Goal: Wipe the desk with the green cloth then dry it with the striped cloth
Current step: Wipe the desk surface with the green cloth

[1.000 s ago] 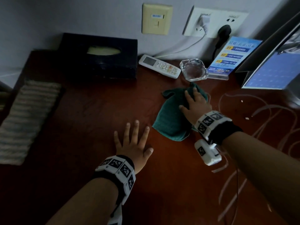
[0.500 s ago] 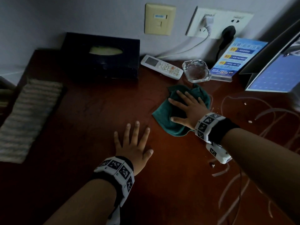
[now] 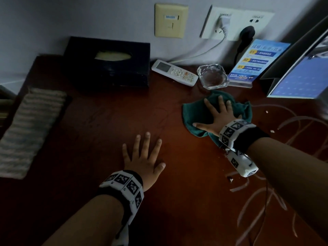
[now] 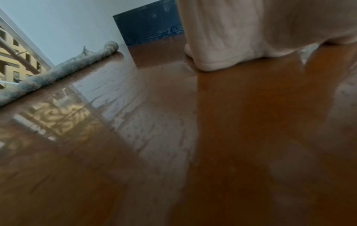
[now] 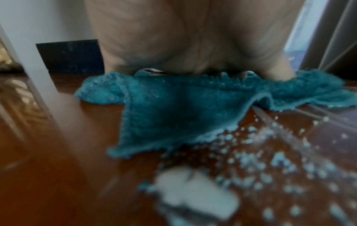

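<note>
The green cloth [image 3: 193,112] lies crumpled on the dark red desk [image 3: 106,125], just in front of the glass ashtray. My right hand [image 3: 217,115] presses flat on it with fingers spread. In the right wrist view the green cloth [image 5: 173,107] bunches under the palm, with white crumbs and wet smears on the wood beside it. My left hand [image 3: 143,155] rests flat on the bare desk, fingers spread, holding nothing. The striped cloth [image 3: 30,126] lies folded at the desk's left edge; the left wrist view shows the striped cloth [image 4: 58,71] edge-on.
Along the wall stand a dark tissue box [image 3: 110,63], a white remote [image 3: 174,72], a glass ashtray [image 3: 212,76], a blue leaflet stand [image 3: 255,61] and a tilted screen [image 3: 300,77]. Cables run to wall sockets [image 3: 236,22]. Wet streaks [image 3: 292,125] mark the desk's right side.
My right hand has swept the green cloth to the right and back toward the ashtray, turning its fingers from leftward to forward. The left hand has stayed in place.
</note>
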